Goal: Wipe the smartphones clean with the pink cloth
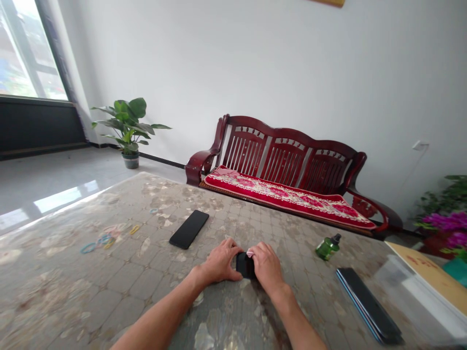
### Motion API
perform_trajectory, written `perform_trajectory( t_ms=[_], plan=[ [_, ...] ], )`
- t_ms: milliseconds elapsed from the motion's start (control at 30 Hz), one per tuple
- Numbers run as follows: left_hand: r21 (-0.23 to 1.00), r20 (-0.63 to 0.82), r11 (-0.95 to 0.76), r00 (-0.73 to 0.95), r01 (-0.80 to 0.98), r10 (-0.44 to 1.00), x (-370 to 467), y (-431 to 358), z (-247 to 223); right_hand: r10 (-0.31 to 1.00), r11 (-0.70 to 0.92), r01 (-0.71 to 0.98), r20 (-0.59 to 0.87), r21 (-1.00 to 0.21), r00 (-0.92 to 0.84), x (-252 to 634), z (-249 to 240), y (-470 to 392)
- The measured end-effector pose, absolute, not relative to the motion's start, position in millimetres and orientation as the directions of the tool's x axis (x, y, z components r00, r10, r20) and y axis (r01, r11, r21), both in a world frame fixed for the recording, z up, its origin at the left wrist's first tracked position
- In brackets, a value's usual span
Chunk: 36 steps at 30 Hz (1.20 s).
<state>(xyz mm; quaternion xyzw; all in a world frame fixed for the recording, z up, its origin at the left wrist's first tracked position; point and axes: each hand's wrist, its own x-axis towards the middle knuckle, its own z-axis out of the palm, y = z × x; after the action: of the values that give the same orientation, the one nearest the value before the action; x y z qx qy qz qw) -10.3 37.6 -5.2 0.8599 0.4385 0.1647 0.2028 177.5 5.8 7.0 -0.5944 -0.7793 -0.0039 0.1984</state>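
Bracing the dark device along its left side, the left hand is spreading its thumb and fingers in a wide curve, with the fingertips sitting near the far corner and the thumb reaching toward the near one. The right hand is curling more tightly, its fingers pinching a small pinkish cloth against the right part of the device and covering that end from sight. The device is lying between the two hands, low over the tabletop; whether it is resting flat there is hard to tell. Beyond the left hand, a larger black phone is lying at a slant, apart from the fingers. Farther left, coloured rubber bands are lying in a loose cluster. To the right of the right hand, a green bottle with a dark cap is standing near a stack of dark phones, and beside the stack a clear plastic box is sitting. Past the tabletop, a reddish wooden bench is standing against the wall, its seat bearing a red patterned cover.
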Motion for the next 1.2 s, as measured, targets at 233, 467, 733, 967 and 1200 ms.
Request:
perform_trajectory(
  t_ms=[233, 467, 733, 967, 1200],
  plan=[
    [0.51, 0.134, -0.528, 0.544, 0.679, 0.828, -12, 39, -10, 0.898, 0.412, 0.873, 0.281, -0.262, -0.34, 169, 9, -9],
    [0.531, 0.145, -0.527, 0.542, 0.663, 0.828, -12, 43, -14, 0.915, 0.381, 0.882, 0.255, -0.278, -0.314, 165, 13, 8],
    [0.555, 0.167, -0.523, 0.529, 0.647, 0.832, -13, 46, -21, 0.87, 0.493, 0.802, 0.196, -0.336, -0.453, 173, 15, -6],
    [0.561, 0.173, -0.533, 0.54, 0.633, 0.824, -14, 45, -17, 0.904, 0.419, 0.849, 0.231, -0.323, -0.358, 162, 17, 6],
    [0.56, 0.162, -0.523, 0.534, 0.643, 0.83, -13, 43, -13, 0.902, 0.427, 0.851, 0.214, -0.307, -0.375, 164, 15, -11]
  ],
)
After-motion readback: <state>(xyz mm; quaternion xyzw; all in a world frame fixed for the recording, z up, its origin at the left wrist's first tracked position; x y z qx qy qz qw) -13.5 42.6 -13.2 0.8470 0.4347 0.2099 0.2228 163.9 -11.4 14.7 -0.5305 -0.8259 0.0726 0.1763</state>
